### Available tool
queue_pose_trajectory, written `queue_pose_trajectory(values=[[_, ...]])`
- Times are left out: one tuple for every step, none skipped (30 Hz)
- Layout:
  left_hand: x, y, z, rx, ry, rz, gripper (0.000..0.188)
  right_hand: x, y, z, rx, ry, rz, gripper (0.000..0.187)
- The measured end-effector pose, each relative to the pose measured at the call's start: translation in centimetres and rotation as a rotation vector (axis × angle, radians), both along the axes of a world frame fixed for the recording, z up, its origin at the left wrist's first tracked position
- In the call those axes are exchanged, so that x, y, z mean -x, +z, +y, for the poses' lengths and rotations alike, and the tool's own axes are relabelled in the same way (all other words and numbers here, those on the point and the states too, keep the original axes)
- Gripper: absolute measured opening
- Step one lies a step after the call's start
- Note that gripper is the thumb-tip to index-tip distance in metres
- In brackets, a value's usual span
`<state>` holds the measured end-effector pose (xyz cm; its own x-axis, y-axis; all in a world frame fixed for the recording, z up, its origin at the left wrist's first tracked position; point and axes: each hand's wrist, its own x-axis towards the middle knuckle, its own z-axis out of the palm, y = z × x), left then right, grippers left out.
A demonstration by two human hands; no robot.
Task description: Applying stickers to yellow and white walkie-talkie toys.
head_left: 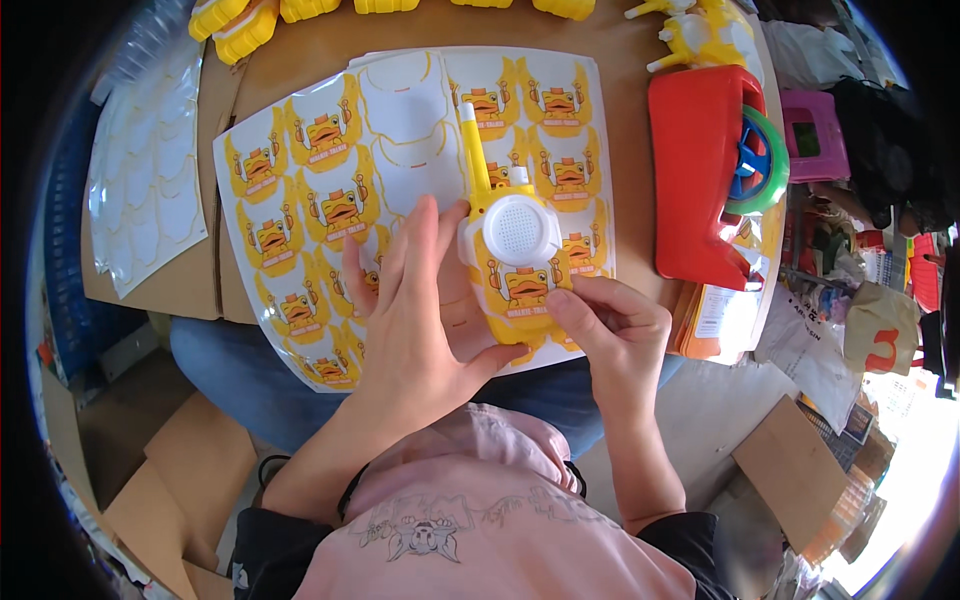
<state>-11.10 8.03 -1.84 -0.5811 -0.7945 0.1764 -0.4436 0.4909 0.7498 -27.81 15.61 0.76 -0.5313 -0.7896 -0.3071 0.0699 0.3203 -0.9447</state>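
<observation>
A yellow toy walkie-talkie [480,275] with a white round speaker grille and a long antenna lies tilted above the sticker sheet. A duck sticker [524,285] sits on its lower front. My right hand [620,325] grips the toy's lower right side, its thumb on the sticker's edge and the other fingers curled at the side. My left hand [415,310] spans the toy's left side. Its thumb touches the bottom end, its index finger reaches the upper left edge, and the remaining fingers are spread. The sticker sheet [400,110] beneath bears rows of duck stickers and several peeled white spaces.
On the right stands a red tape dispenser [690,170] with a green-rimmed roll. Yellow toy parts [700,35] lie behind it, and more yellow pieces [385,4] line the far edge. A used backing sheet [150,180] lies left. Cardboard boxes [175,490] stand below.
</observation>
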Motion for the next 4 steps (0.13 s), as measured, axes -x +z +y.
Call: queue_pose_trajectory(values=[[-0.01,-0.09,0.01,0.001,-0.002,0.000,0.133,0.05,0.01,0.00,-0.007,0.002,-0.001,0.020],[-0.02,-0.15,0.03,0.003,-0.004,0.000,0.133,0.09,0.01,0.01,-0.013,0.003,-0.003,0.020],[-0.06,-0.16,0.06,0.005,-0.004,-0.006,0.132,0.11,0.00,0.03,-0.012,0.004,-0.006,0.020],[-0.11,-0.14,0.10,0.006,-0.006,-0.012,0.132,0.13,0.00,0.05,-0.012,0.005,-0.009,0.020]])
